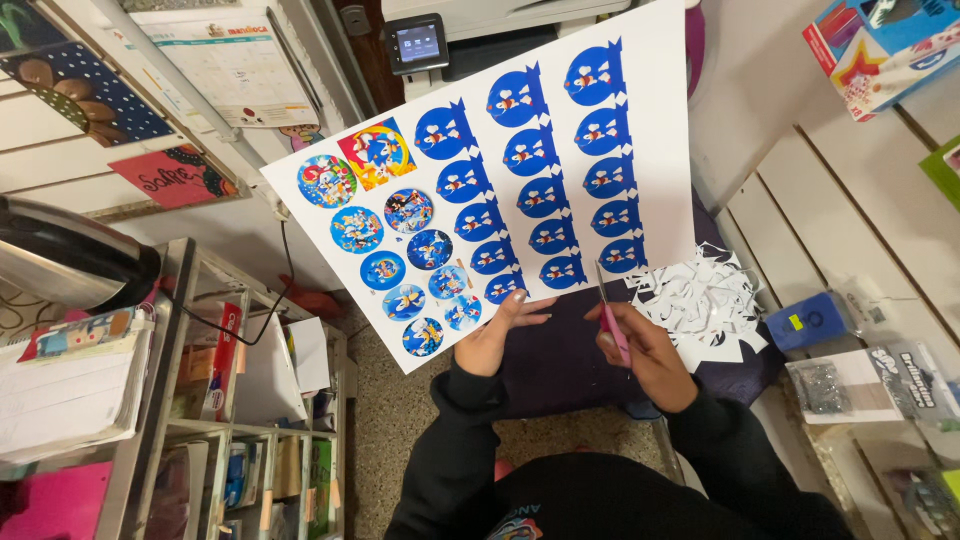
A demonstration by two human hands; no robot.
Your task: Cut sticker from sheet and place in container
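Printed sheet (500, 170) is held up over the lap, above a dark purple cloth (560, 360). White sheet, blue cartoon-character cutout shapes in three columns on its right part, round multicolour designs plus one square design on its left part. Long axis runs from the lower-left corner near the shelf unit up to the upper-right corner near the printer (480, 30); sheet is tilted, its lower edge toward the person.

Left hand (495, 335) is pinched on the sheet's lower edge, thumb on top, fingers closed on the paper.

Right hand (640, 350) is wrapped around pink-handled scissors (610, 320). Blades point up and away from the person, tip at the sheet's lower edge just below the right column of blue shapes. Blade gap cannot be told.

Pile of white paper offcuts (705, 300) lies on the cloth, just right of the scissors.

Containers: metal shelf unit (240, 440) at left is packed with boxes, papers and small packaged goods; exact contents cannot be told. A stack of papers and a booklet (75, 380) sits on its top. Blue box (810, 320) and a clear packet of small dark items (825, 385) are on the counter at right.
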